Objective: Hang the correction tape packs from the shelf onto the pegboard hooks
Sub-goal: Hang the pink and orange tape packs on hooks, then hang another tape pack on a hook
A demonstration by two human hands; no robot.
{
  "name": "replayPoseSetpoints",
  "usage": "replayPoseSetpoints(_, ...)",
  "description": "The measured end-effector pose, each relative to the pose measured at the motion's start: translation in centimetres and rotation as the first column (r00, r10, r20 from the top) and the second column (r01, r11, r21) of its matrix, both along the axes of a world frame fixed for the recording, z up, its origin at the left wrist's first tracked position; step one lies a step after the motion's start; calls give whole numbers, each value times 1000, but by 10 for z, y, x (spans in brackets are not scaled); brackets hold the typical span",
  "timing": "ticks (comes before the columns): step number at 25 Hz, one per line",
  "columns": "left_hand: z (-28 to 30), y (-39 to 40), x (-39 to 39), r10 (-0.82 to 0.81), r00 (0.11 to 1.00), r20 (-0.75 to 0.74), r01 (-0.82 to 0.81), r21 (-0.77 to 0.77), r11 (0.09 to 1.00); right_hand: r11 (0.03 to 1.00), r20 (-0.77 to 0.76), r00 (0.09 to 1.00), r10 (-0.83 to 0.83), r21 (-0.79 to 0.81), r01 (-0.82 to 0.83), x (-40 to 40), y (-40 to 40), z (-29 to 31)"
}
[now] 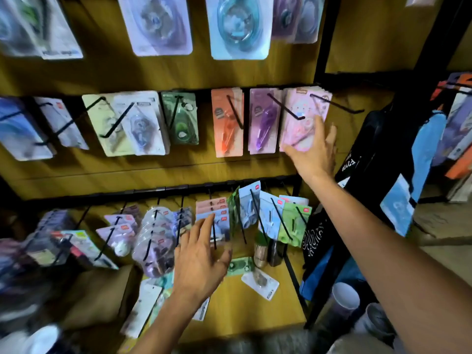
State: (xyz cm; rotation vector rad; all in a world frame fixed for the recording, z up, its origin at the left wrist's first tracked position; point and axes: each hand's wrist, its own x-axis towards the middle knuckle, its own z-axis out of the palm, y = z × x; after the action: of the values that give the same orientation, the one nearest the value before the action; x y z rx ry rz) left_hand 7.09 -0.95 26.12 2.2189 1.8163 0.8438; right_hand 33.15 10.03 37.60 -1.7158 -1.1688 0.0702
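Yellow pegboard (158,172) crowded with hooked packs; wooden shelf (237,310) below, loose packs near. Left hand (201,261), right hand (315,152): fingers spread, released.

Dim warm light, motion blur, wide-angle edges.

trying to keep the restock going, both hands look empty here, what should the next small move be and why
Probably bring the left hand down to pick up a loose pack from the wooden shelf. That hand is open and holds nothing in front of the bottom row, just above the packs lying flat. The right hand is open, its fingers against the pink packs already hanging on a middle-row hook.
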Motion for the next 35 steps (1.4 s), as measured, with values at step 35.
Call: replayPoseSetpoints(35,-469,76,-79,-138,949,-284,-70,-616,785,542,176,916,361,-839,-52,-58,-28,-575)
